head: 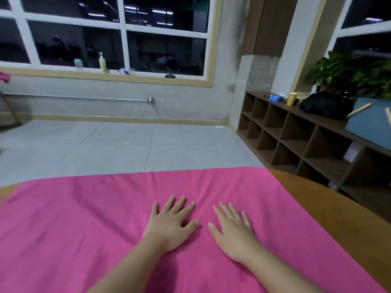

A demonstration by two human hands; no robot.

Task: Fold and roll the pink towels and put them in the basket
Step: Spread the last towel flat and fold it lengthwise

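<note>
While both palms lie flat with fingers straight and slightly spread, neither grip grasps anything: the left hand (pixel 170 224) and the right hand (pixel 231 230) press side by side, apart, on the pink towel (pixel 84 225). Both forearms reach in from the near edge, cut off by the frame. The towel is spread open across the wooden surface (pixel 330 206), covering most of it; bare wood shows at the right and the far left corner. Its near and left parts run out of view. On the right stands a cubby shelf (pixel 296 140); items on its top are blurred.
</note>
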